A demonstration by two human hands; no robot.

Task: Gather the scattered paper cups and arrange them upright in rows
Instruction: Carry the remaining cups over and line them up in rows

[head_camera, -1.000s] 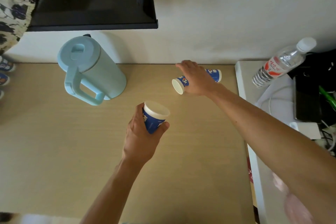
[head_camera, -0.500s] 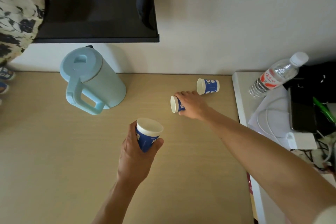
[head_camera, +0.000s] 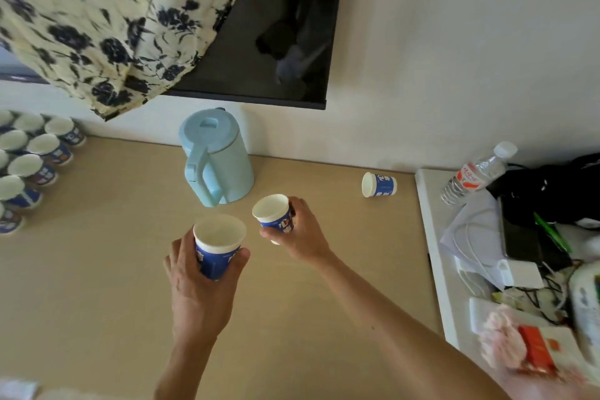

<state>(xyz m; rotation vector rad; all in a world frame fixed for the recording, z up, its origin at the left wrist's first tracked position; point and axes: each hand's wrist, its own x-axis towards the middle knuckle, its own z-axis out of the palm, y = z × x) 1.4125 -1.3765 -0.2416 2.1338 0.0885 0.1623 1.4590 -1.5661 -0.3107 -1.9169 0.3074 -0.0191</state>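
Note:
My left hand (head_camera: pixel 198 282) grips a blue-and-white paper cup (head_camera: pixel 218 243), held upright above the wooden table (head_camera: pixel 97 269). Just to its right, my right hand (head_camera: pixel 300 234) holds a second cup (head_camera: pixel 273 214), mouth up and tilted slightly left. A third cup (head_camera: pixel 379 184) lies on its side near the wall at the table's far right, mouth facing left. Several cups (head_camera: pixel 31 159) stand upright in rows at the far left edge of the table.
A light blue lidded jug (head_camera: pixel 216 156) stands by the wall just behind my hands. A white side surface (head_camera: pixel 431 237) on the right carries a water bottle (head_camera: pixel 477 172), cables, papers and dark items. A dark screen (head_camera: pixel 276 26) and floral cloth (head_camera: pixel 97 16) hang above.
My right hand lifted its cup off the table, turned it mouth up and brought it left beside the left hand's cup. The view swung left, revealing the rows of cups.

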